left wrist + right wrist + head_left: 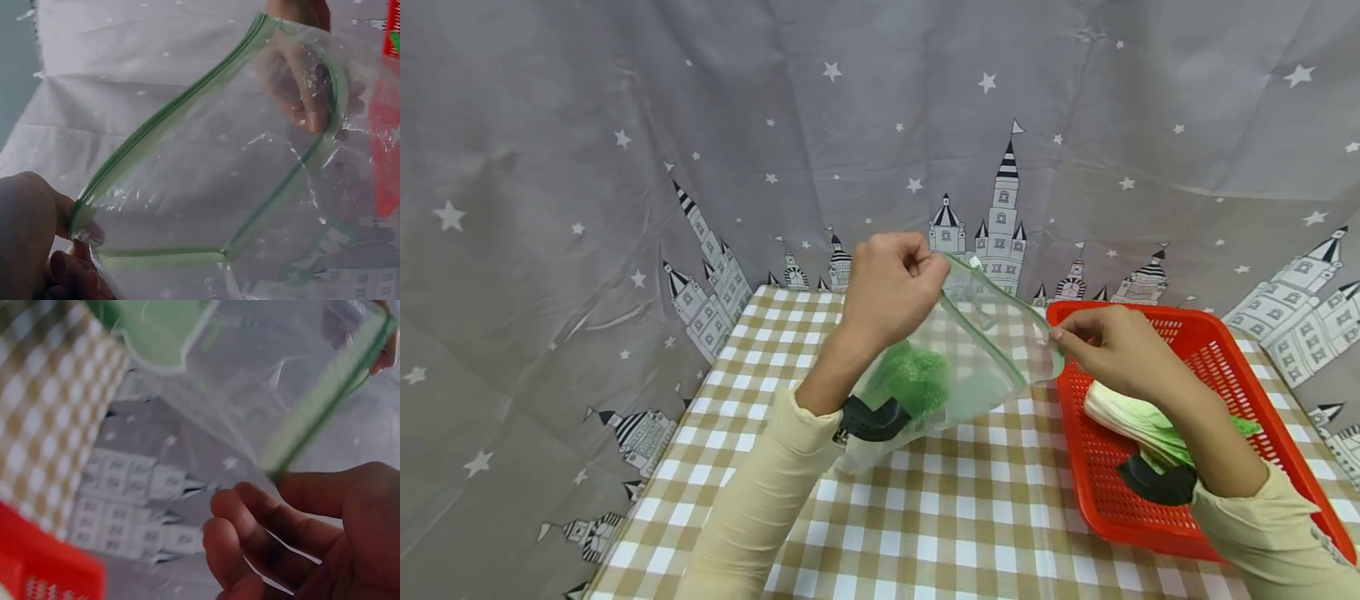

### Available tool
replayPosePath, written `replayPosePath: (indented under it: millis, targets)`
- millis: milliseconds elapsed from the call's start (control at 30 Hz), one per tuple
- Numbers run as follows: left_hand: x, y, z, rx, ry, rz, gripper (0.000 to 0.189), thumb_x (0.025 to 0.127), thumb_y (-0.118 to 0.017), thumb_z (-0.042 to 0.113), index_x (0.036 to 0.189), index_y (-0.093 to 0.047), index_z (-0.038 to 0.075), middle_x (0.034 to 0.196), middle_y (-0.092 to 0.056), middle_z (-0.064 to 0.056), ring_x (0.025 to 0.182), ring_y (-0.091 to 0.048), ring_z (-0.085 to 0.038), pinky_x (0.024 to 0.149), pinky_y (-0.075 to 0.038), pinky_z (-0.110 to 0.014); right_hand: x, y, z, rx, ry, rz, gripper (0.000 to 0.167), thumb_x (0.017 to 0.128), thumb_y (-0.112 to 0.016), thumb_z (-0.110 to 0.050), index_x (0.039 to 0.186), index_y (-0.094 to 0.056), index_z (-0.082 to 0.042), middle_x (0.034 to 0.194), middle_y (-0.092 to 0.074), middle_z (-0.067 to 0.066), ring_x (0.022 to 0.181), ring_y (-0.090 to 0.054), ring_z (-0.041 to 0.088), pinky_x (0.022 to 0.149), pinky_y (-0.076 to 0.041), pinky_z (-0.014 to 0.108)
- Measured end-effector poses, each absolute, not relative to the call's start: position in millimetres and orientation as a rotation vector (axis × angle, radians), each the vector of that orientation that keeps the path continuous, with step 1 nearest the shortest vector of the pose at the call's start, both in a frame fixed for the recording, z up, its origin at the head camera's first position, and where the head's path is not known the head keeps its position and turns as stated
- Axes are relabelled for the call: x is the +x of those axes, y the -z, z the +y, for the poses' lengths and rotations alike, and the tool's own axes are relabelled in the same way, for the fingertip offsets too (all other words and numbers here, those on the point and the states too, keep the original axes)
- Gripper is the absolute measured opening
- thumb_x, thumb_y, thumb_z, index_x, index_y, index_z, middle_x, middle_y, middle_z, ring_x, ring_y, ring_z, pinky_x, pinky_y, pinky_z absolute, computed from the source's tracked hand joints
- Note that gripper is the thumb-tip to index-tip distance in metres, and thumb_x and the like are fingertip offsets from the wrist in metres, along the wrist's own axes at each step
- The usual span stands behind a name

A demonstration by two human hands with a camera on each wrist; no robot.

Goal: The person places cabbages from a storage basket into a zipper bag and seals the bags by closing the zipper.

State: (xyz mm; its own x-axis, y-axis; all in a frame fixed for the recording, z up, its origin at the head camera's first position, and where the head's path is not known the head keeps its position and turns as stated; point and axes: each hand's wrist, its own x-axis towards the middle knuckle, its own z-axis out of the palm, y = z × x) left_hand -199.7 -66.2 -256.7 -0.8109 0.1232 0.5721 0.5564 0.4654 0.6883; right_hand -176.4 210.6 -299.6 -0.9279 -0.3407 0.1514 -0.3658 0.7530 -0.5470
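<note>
A clear zip bag [985,321] with green zip strips is stretched between my two hands, its mouth spread apart. My left hand [895,283] pinches one end of the mouth, thumb against curled fingers. At the opposite end, my right hand [1112,346] holds the corner between thumb and forefinger, the other fingers loosely bent in the right wrist view. Inside the bag lies a bumpy green vegetable like broccoli [917,379], blurred by the plastic. Through the film, the left wrist view shows the right hand's fingers [303,94] at the green strip [169,112].
A red plastic basket [1093,500] stands on the right of the checked tablecloth [925,517], under my right forearm. In it lies a leafy vegetable with a white stalk [1123,412], partly hidden by the arm. A grey curtain [865,100] with castles hangs behind.
</note>
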Motion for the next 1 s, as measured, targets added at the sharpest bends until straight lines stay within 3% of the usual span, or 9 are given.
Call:
replayPosePath:
  millis: [200,300,400,500,667,1000]
  targets:
    - [-211.5,275.9,-32.0,-0.591,1.327,-2.455,0.022,0.078,-0.056,0.011,0.057,-0.05,0.013,0.05,-0.043,0.004,0.049,-0.041,-0.011,0.05,-0.034,-0.026,-170.9,329.5,257.5,0.473,-0.871,-2.974,0.023,0.096,-0.063,-0.025,0.099,-0.073,-0.004,0.078,-0.067,0.0,0.07,-0.063,0.02,0.062,-0.05,0.034]
    - [-215.3,282.4,-15.7,-0.632,1.322,-2.487,0.024,0.078,-0.057,0.012,0.056,-0.049,0.014,0.049,-0.041,0.005,0.051,-0.042,-0.01,0.049,-0.034,-0.025,-169.5,351.3,285.2,0.474,-0.786,-2.999,0.026,0.094,-0.066,-0.024,0.104,-0.072,-0.001,0.088,-0.071,0.009,0.081,-0.067,0.031,0.069,-0.052,0.045]
    - [-217.4,288.2,-2.6,-0.677,1.301,-2.5,0.027,0.078,-0.059,0.012,0.054,-0.047,0.015,0.049,-0.04,0.007,0.052,-0.042,-0.008,0.049,-0.033,-0.024,-167.8,374.7,309.5,0.535,-0.661,-3.045,0.04,0.089,-0.073,-0.026,0.115,-0.067,0.003,0.106,-0.068,0.022,0.1,-0.062,0.045,0.081,-0.048,0.059]
    - [-218.6,294.1,6.4,-0.716,1.303,-2.519,0.03,0.078,-0.06,0.01,0.053,-0.045,0.016,0.049,-0.04,0.009,0.049,-0.04,-0.006,0.048,-0.031,-0.022,-164.9,394.6,330.0,0.607,-0.577,-3.104,0.064,0.08,-0.081,-0.03,0.127,-0.057,0.006,0.119,-0.058,0.034,0.108,-0.054,0.054,0.084,-0.043,0.065]
    - [-218.2,303.5,18.2,-0.77,1.301,-2.571,0.034,0.08,-0.061,0.01,0.052,-0.044,0.015,0.051,-0.039,0.009,0.049,-0.038,-0.005,0.047,-0.029,-0.021,-158.0,416.1,354.0,0.607,-0.673,-3.225,0.091,0.071,-0.087,-0.033,0.141,-0.042,0.004,0.126,-0.047,0.04,0.107,-0.05,0.054,0.083,-0.042,0.066]
    - [-211.0,316.5,27.9,-0.847,1.363,-2.639,0.029,0.081,-0.062,0.01,0.054,-0.051,0.015,0.049,-0.044,0.009,0.046,-0.04,-0.004,0.046,-0.033,-0.021,-162.0,427.8,368.3,0.646,-0.769,-3.272,0.105,0.07,-0.087,-0.032,0.15,-0.029,0.001,0.128,-0.045,0.038,0.109,-0.048,0.051,0.086,-0.041,0.065]
